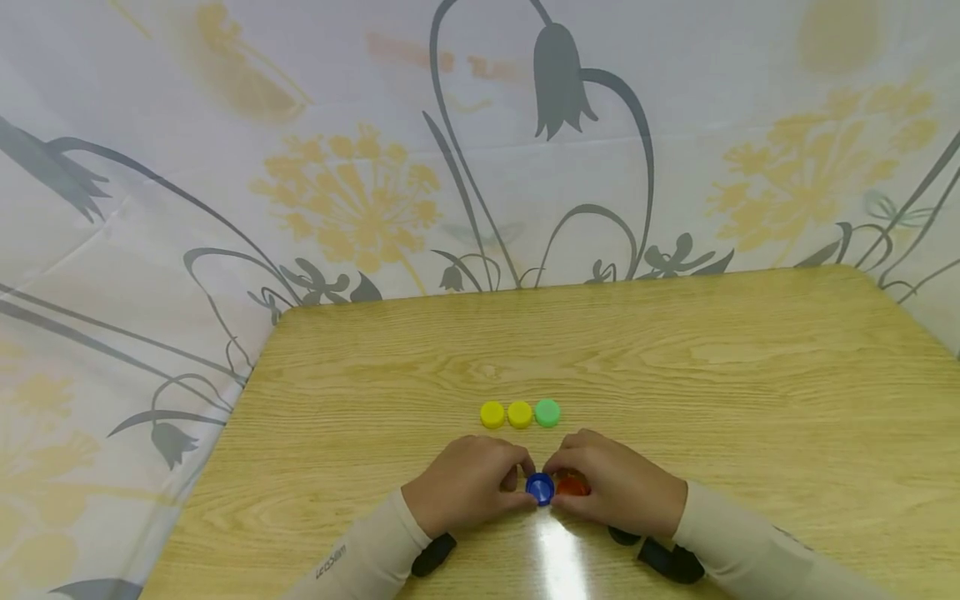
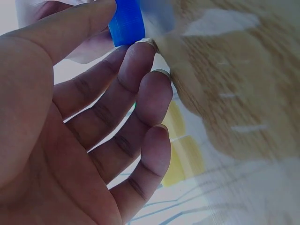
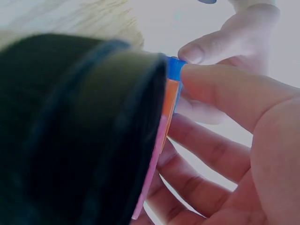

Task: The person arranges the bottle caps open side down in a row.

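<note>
Between the hands is a blue cap on the table, its hollow side up. My left hand pinches its left side with thumb and index finger; the thumb presses the blue cap in the left wrist view, the other fingers loosely bent. My right hand holds the right side, its thumb on the blue cap in the right wrist view. An orange-red cap sits beside the blue one, partly covered by the right hand. A pink object shows only as an edge in the right wrist view.
Beyond the hands, two yellow caps and a green cap stand in a row on the wooden table. A patterned cloth hangs behind the table. Dark straps or devices show below the wrists.
</note>
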Available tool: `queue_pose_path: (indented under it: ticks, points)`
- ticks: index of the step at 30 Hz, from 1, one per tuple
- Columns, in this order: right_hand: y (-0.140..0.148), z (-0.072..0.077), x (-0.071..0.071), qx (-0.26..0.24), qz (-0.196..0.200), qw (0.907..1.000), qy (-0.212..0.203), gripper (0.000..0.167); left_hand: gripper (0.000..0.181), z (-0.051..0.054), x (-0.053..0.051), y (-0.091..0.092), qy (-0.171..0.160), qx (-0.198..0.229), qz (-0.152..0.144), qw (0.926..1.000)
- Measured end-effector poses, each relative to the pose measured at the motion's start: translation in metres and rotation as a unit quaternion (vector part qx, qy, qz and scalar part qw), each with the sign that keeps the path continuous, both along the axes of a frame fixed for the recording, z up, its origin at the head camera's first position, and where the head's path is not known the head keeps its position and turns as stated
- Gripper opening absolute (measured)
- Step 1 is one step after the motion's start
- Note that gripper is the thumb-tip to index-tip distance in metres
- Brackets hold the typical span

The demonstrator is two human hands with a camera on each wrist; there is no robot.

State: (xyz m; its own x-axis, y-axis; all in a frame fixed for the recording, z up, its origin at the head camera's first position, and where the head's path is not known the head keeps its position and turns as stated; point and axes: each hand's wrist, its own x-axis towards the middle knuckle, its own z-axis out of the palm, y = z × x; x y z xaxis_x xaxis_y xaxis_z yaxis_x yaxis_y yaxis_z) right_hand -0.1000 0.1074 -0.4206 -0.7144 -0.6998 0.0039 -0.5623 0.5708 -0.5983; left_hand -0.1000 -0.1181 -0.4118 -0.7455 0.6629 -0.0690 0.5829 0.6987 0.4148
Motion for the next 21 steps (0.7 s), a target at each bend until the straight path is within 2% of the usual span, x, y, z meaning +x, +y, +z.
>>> queue_pose_path:
  ticks: [9, 21]
  points:
    - [-0.002, -0.0026, -0.001, -0.009, 0.0, 0.9999, 0.013, 0.02, 0.021, -0.0039, -0.002, -0.001, -0.001, 0.005, -0.006, 1.0]
    - [-0.0013, -0.0051, -0.0027, -0.013, -0.001, 0.9999, 0.009, 0.019, 0.024, -0.0046, -0.0033, 0.0, -0.01, 0.007, -0.008, 0.9999]
